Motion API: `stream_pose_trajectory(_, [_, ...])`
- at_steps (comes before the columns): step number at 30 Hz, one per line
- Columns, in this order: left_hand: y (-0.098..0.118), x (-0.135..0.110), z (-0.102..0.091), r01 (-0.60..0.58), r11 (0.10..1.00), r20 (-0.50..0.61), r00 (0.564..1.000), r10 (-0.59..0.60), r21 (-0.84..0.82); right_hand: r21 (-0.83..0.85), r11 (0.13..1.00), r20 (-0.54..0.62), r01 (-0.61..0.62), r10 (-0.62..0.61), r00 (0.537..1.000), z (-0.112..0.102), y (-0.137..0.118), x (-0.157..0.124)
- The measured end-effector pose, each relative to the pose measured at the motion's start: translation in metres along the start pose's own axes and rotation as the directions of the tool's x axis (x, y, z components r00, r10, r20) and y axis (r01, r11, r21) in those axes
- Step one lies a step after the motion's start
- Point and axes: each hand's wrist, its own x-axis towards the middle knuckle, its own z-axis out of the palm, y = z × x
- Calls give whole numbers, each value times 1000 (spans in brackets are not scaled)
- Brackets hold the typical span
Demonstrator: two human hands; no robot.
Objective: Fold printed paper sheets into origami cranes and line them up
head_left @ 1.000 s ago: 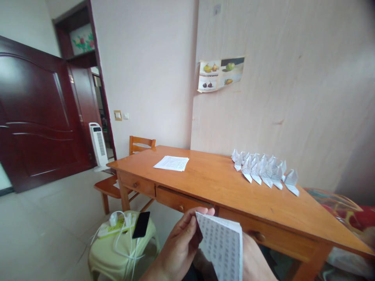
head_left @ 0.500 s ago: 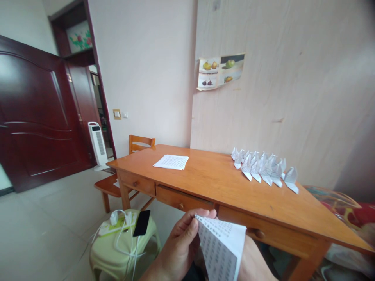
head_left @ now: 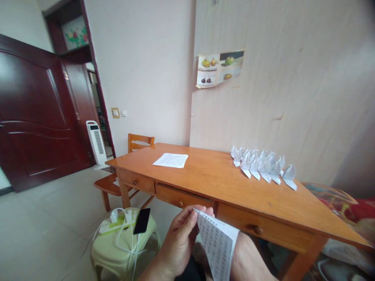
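Note:
A folded sheet of printed paper (head_left: 218, 246), creased to a slanted point, is held low in front of me. My left hand (head_left: 183, 234) pinches its upper left corner, thumb on the near side and fingertips behind. On the paper's right side is my right hand (head_left: 244, 255), gripping from behind, its fingers mostly hidden by the sheet. Beyond, several folded paper pieces (head_left: 265, 168) stand in rows at the right of the wooden table (head_left: 202, 171). A stack of printed sheets (head_left: 170, 160) lies flat on the table's left half.
A pale green stool (head_left: 117, 249) at the lower left carries a power strip, white cables and a black phone (head_left: 142, 221). Behind the table is a wooden chair (head_left: 140, 140). The middle drawer (head_left: 180, 199) is slightly ajar. Bags and cloth lie at the right.
The paper has tilted and its upper folded flap now shows as a narrow strip. My right hand has shifted slightly left with it; the left hand keeps its pinch.

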Motion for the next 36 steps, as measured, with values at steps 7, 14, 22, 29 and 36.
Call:
stream_pose_trajectory(7, [2, 14, -13, -74, 997, -204, 976, 71, -4, 98, 991, 125, -91, 79, 989, -20, 3, -12])
stream_pose_trajectory(14, [1, 19, -21, -109, 993, -321, 940, 119, 46, 314, 907, -203, -281, 353, 913, -16, 24, -18])
stream_pose_trajectory(22, [-2, 19, -18, -105, 986, -327, 934, 143, 132, 687, 608, 46, -398, 510, 859, -6, 23, -10])
stream_pose_trajectory(29, [-6, 15, -15, -107, 981, -265, 953, 148, 162, 811, 477, 151, -339, 390, 909, 9, 20, -5])
stream_pose_trajectory(36, [-3, 8, -10, -77, 972, -183, 976, 119, 223, 821, 397, 184, -410, 495, 849, 9, 35, -12])
